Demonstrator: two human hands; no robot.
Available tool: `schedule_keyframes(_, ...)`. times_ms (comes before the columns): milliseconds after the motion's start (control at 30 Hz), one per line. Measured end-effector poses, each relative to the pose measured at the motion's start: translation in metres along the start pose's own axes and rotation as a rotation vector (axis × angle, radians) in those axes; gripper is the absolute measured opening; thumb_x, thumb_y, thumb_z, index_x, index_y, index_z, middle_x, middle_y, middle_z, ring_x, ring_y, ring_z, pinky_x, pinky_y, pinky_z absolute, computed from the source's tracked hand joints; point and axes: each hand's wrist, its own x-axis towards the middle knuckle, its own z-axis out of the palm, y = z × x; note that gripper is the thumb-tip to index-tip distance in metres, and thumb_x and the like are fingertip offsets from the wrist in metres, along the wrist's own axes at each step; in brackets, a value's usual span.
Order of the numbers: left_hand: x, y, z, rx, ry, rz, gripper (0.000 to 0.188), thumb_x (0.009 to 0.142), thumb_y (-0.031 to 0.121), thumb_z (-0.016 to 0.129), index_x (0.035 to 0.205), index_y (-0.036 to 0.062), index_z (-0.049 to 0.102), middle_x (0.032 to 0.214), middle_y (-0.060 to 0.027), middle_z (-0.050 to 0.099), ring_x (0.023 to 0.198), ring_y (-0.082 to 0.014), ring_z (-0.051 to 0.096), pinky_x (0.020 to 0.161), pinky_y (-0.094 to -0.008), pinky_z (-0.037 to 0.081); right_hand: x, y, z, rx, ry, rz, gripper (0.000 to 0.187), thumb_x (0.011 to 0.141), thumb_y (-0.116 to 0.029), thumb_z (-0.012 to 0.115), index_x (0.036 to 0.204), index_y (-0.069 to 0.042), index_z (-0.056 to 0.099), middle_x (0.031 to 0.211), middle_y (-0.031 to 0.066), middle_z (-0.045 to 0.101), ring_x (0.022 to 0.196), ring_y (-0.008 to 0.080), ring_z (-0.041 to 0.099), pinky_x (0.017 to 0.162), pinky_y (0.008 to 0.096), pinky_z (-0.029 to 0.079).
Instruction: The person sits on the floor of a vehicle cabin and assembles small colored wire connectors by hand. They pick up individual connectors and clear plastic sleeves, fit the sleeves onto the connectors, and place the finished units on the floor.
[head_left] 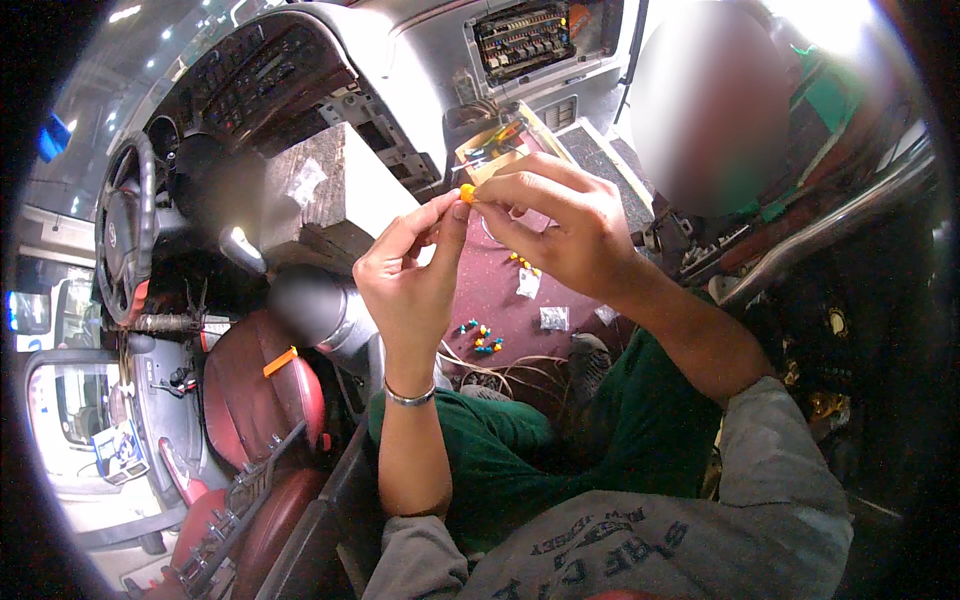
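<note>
My left hand (415,262) and my right hand (568,222) meet at fingertip height over the red floor. Between them is a small yellow plastic piece (467,192), pinched by the thumb and forefinger of each hand. Its exact kind is too small to make out. Below, on the floor (475,300), lie loose yellow and teal small pieces (484,338) and more yellow ones (522,264) partly behind my right hand. Small clear bags (554,318) rest beside them.
A large pale box (345,190) with a worn top stands left of my hands. Beyond them sits a yellow tray of tools (495,145). An open fuse panel (522,42) is at the back. Steering wheel (128,225) and red seat (262,390) are at left; a metal rail (830,215) runs right.
</note>
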Motion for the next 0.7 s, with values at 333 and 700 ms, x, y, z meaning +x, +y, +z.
schedule_keyframes(333,0.001,0.018,0.0,0.182,-0.076,0.054,0.011,0.099,0.007,0.072,0.102,-0.0038,0.072,0.086,-0.0031,0.065,0.076,-0.0063,0.06,0.07,-0.0231,0.051,0.001,-0.008,-0.003,-0.24,-0.141,-0.192,0.028,0.08,-0.001,0.082,0.105,-0.001,0.07,0.1,0.0116,0.071,0.087,0.03,0.072,0.074,0.0383,0.06)
schedule_keyframes(700,0.005,0.016,-0.009,0.27,-0.143,0.169,0.008,0.098,0.003,0.07,0.101,-0.0044,0.07,0.084,-0.0069,0.063,0.076,-0.0117,0.059,0.07,-0.0262,0.049,-0.002,-0.009,-0.001,-0.227,-0.155,-0.178,0.026,0.082,-0.001,0.08,0.105,0.003,0.068,0.099,0.015,0.07,0.091,0.0336,0.072,0.078,0.0397,0.061)
